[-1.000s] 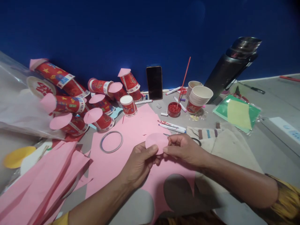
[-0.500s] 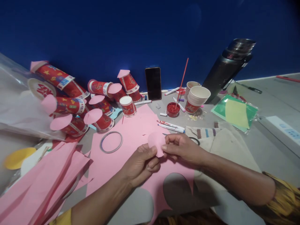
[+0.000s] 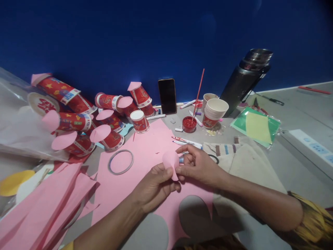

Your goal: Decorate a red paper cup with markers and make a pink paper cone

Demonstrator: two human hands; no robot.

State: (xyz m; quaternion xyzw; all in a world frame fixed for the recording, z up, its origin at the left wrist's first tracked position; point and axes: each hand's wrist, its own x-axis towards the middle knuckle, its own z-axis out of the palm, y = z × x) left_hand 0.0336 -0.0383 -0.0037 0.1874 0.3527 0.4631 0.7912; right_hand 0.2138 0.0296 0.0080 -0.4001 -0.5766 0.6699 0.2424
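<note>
A small pink paper disc (image 3: pixel 170 159), curled toward a cone, is held between both hands above the pink sheet (image 3: pixel 145 152). My left hand (image 3: pixel 156 185) pinches its lower left edge between thumb and fingers. From the other side my right hand (image 3: pixel 196 163) grips the paper's lower right edge, its index finger bent above. Beneath, the sheet has large rounded cut-outs along its near side. A grey ring (image 3: pixel 121 161) lies on the sheet left of my hands. Just beyond my right hand are white markers (image 3: pixel 187 142), partly hidden by it.
Red paper cups with pink cone tops (image 3: pixel 106 137) stand stacked at the left. A phone (image 3: pixel 167 95) leans on the blue wall. Right of it are a red paint pot (image 3: pixel 189 124), stacked cups (image 3: pixel 215 109) and a dark flask (image 3: pixel 241 83). Pink paper (image 3: pixel 44 205) lies front left.
The paper has curled more, its lower end narrowing between my fingers. My left fingers have loosened somewhat beneath it, and the camera view has shifted slightly.
</note>
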